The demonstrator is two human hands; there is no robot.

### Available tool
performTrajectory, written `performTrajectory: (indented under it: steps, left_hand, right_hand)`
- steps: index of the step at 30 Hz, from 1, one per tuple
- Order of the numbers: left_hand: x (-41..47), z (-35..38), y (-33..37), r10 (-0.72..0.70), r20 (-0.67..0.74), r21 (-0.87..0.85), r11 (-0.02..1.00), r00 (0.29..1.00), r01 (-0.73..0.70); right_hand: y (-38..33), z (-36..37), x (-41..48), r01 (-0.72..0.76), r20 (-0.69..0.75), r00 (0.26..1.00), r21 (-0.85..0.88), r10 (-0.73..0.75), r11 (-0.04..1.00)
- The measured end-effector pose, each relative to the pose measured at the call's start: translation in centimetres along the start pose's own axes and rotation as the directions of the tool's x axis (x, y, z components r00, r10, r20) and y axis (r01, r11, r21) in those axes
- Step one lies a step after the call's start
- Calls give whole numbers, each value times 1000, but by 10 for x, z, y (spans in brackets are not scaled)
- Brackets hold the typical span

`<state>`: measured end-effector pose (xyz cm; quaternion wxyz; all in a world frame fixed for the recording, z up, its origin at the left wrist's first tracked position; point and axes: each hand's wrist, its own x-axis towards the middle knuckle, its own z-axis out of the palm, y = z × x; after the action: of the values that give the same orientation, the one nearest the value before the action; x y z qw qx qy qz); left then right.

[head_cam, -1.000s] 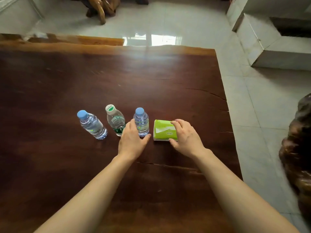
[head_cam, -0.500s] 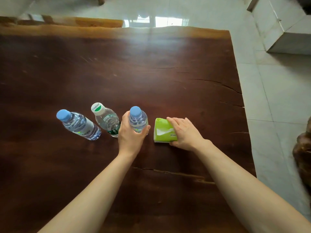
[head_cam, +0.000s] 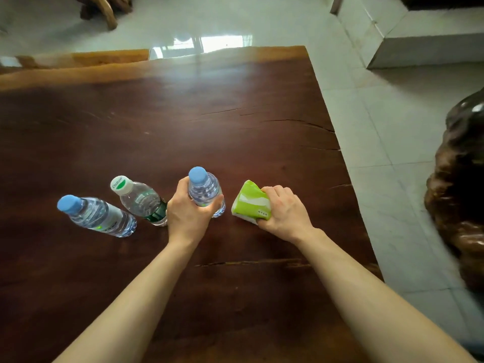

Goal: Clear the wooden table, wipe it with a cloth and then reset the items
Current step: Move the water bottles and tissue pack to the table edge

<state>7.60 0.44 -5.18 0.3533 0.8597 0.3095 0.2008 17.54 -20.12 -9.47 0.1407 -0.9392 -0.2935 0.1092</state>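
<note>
On the dark wooden table [head_cam: 183, 121] stand three water bottles in a row. My left hand [head_cam: 187, 216] is wrapped around the rightmost blue-capped bottle [head_cam: 204, 189]. To its left are a white-and-green-capped bottle [head_cam: 138, 199] and another blue-capped bottle [head_cam: 94, 214]. My right hand [head_cam: 284, 213] grips a green tissue pack [head_cam: 250, 201], tilted with its left end raised off the table.
The table's right edge runs beside a pale tiled floor [head_cam: 392, 132]. A dark carved wooden piece [head_cam: 461, 189] stands on the floor at right, and a white stepped block [head_cam: 419, 40] is at the far right. A wooden bench [head_cam: 86, 57] lies behind the table.
My left hand closed around the right blue-capped bottle. My right hand took hold of the tissue pack and tipped it up from flat.
</note>
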Motion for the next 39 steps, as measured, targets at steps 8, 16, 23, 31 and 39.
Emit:
performTrajectory:
  steps: [8, 16, 23, 31, 39]
  left_hand:
    - [-27, 30, 62, 201, 193, -112, 977, 960, -182]
    - [-79, 84, 115, 367, 412, -286, 921, 834, -264]
    - [-124, 133, 149, 442, 554, -341, 893, 706, -293]
    - [-149, 171, 157, 441, 639, -303, 897, 631, -321]
    - [-153, 181, 146, 418, 670, -274, 907, 613, -319]
  right_hand:
    - [32, -26, -103, -319, -209, 917, 126, 340, 939]
    - [63, -14, -215, -601, -288, 718, 204, 634, 773]
    - [65, 16, -275, -739, -271, 579, 225, 769, 636]
    - [73, 46, -293, -792, -203, 547, 189, 812, 581]
    - [83, 49, -292, -788, -172, 564, 182, 808, 588]
